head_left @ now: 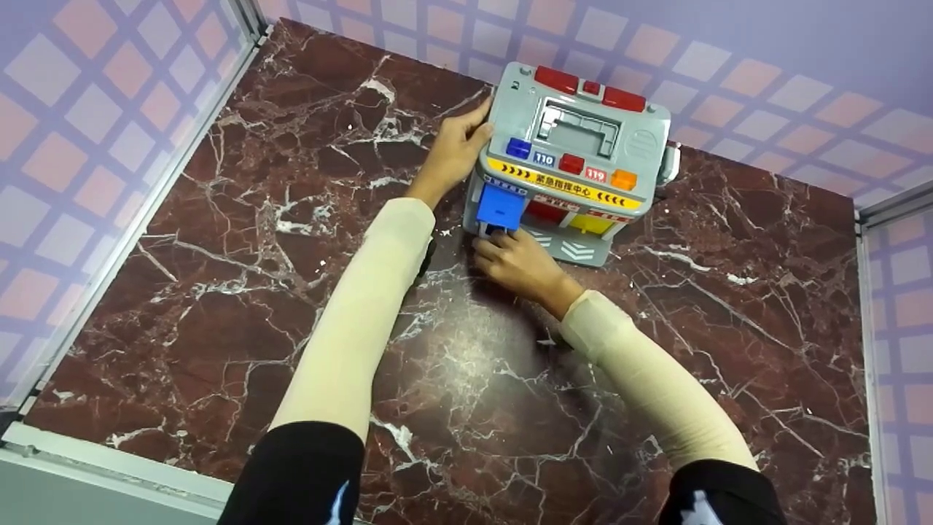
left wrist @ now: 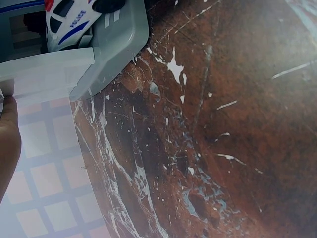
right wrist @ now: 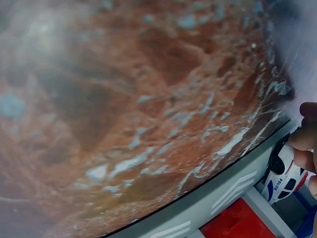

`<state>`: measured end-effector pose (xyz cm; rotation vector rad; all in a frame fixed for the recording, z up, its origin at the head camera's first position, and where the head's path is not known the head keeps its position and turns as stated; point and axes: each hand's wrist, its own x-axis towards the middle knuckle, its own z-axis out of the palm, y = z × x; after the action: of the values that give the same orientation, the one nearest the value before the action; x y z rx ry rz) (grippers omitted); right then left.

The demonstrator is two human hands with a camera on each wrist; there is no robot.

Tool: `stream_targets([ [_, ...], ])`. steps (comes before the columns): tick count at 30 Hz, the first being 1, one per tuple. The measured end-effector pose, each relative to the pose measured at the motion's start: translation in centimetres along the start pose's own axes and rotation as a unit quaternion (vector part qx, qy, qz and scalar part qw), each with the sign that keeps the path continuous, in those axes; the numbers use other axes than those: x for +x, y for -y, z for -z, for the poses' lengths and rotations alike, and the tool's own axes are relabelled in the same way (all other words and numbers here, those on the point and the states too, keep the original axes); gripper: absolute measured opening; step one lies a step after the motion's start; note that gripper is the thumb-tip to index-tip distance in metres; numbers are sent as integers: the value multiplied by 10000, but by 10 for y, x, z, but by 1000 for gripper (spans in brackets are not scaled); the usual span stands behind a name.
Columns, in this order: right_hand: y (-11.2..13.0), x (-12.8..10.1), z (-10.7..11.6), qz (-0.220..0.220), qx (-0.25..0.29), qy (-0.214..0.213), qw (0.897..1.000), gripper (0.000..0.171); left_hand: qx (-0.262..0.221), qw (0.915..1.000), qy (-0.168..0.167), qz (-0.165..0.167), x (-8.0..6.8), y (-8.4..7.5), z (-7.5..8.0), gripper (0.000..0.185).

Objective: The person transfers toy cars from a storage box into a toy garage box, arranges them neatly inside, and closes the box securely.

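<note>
A grey toy garage [head_left: 503,113] with red, blue and orange buttons stands toward the back of the marbled table. My left hand [head_left: 459,146] rests against its left side, fingers extended along the wall; only a sliver of that hand shows in the left wrist view. At the raised blue door [head_left: 501,208], my right hand [head_left: 521,262] holds a small white toy police car [right wrist: 286,183] between thumb and fingers. The police car [left wrist: 74,22] sits partly in the blue bay, above the grey ramp [left wrist: 116,39]. My fingers hide part of it in the right wrist view.
A red door [head_left: 545,211] and a yellow door [head_left: 590,224] are down beside the blue bay. Patterned panels [head_left: 729,80] border the table [head_left: 219,328] at the back and sides. On the garage's right side a light-coloured part [head_left: 670,162] sticks out.
</note>
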<state>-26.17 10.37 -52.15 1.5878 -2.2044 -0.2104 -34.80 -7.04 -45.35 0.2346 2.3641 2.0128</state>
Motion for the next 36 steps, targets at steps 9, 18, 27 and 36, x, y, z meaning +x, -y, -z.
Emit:
stream_targets([
  [9,1,-1,-1,-90,-97,-360,9993,18,141,9996,-120,-230,10,19,-1,47],
  [18,4,-5,-2,-597,133,-95,9981,17,-92,9999,-55,-15,5,9,-2,47],
  [27,1,-3,1,-1061,411,-100,9935,18,-77,9999,-13,152,-10,-19,0,46],
  [36,0,-1,2,-1299,416,-62,9906,19,-175,9998,-39,123,0,-1,-1,46],
])
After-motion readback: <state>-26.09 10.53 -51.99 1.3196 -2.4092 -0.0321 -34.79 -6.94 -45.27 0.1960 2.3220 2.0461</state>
